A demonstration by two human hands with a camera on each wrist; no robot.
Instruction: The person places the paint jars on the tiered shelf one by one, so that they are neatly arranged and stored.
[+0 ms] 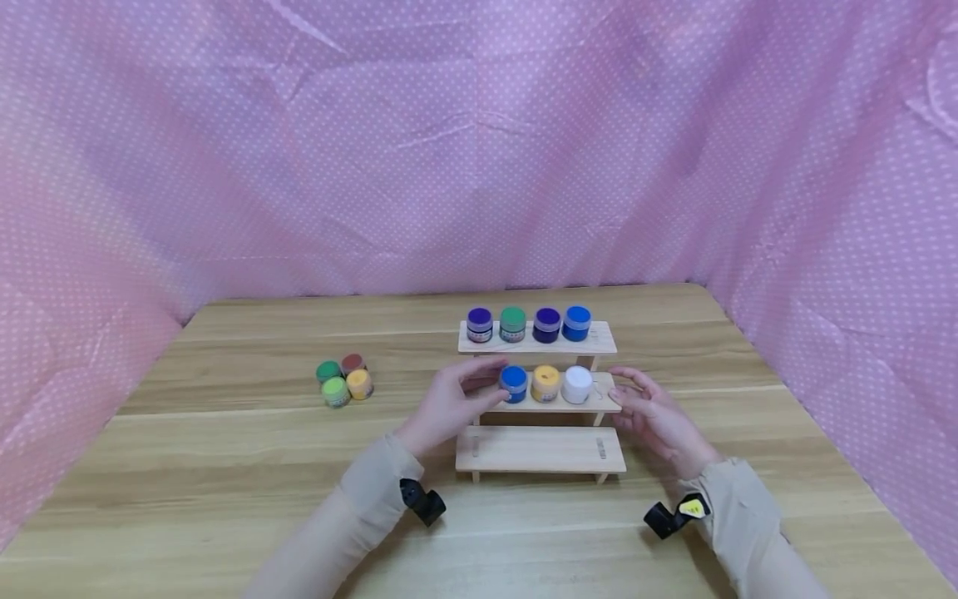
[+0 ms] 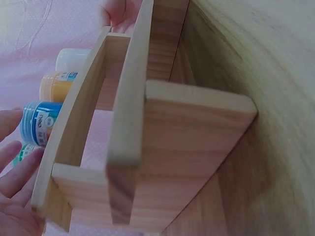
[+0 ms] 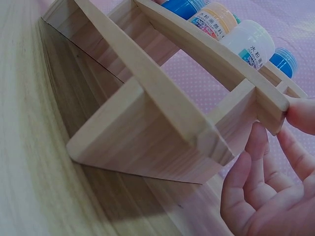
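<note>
A three-tier wooden stand [image 1: 539, 449] stands on the table. My left hand [image 1: 458, 399] is at the left end of its middle shelf, thumb and fingers spread beside a blue paint jar [image 1: 513, 384]; whether they touch it is hard to tell. Right of that jar sit a yellow-orange paint jar [image 1: 545, 384] and a white paint jar [image 1: 577, 386]. My right hand [image 1: 659, 416] pinches the right end of the middle shelf, its thumb [image 3: 302, 115] at the board's end in the right wrist view. The top shelf carries two purple jars, a green jar [image 1: 512, 325] and another blue jar [image 1: 577, 324].
On the table to the left stand several jars close together: a dark green jar [image 1: 327, 371], a brown-red jar [image 1: 353, 363], a light green jar [image 1: 335, 392] and a yellow-orange jar [image 1: 360, 384]. A pink dotted cloth [image 1: 479, 166] hangs behind and at both sides.
</note>
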